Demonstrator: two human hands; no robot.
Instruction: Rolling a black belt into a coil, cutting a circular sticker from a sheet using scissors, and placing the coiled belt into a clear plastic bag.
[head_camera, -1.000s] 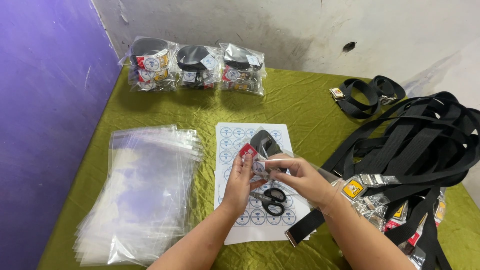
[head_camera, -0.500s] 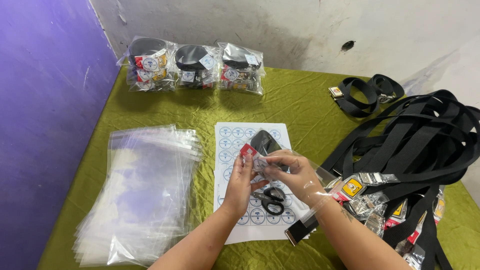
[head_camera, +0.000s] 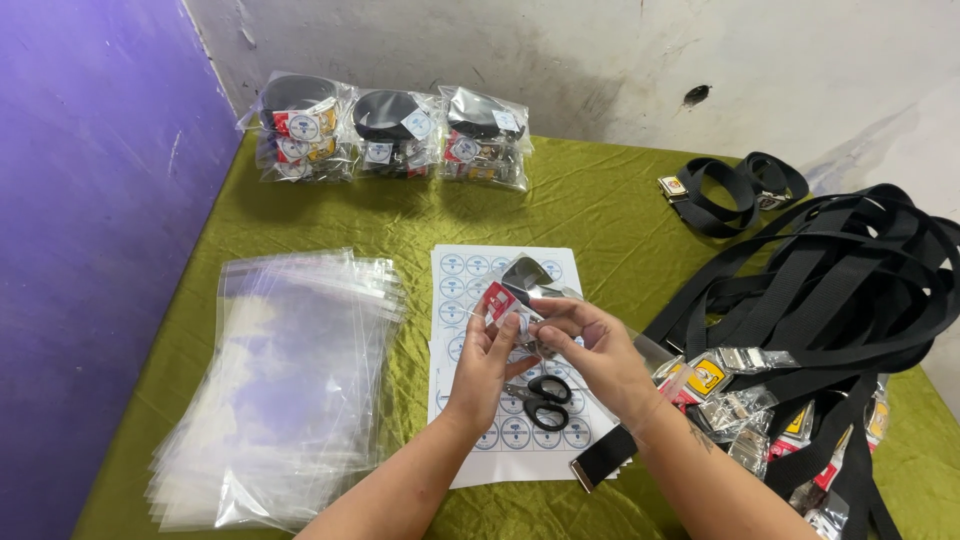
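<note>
Both hands meet just above the centre of the view, over a white paper sheet of round blue-and-white stickers (head_camera: 470, 285) lying flat on the counter (head_camera: 600, 200), which is draped in olive-green cloth. The left hand (head_camera: 490, 360) is curled around the near edge of a small clear plastic packet holding a coiled black belt with a red-and-white card tag (head_camera: 515, 290); its thumb and fingers pinch the packet from the seven o'clock side. The right hand (head_camera: 595, 350) grips the same packet from the four o'clock side, fingers bent narrow across its flap, so the packet sits raised off the sheet and tilted between the two hands

Directly under the hands, at six o'clock from the packet, a pair of black-handled scissors (head_camera: 540, 398) rests on the sticker sheet. At nine o'clock lies a fanned stack of empty clear plastic bags (head_camera: 280, 390), well apart from the hands. At twelve o'clock, against the wall, stand three filled clear bags of coiled black belts (head_camera: 390, 130) side by side. At three o'clock a heap of loose black webbing belts with silver metal buckles and yellow tags (head_camera: 830, 300) spreads over the counter edge, one strap end reaching under the right forearm. A separate coiled black belt (head_camera: 740, 185) lies at two o'clock
</note>
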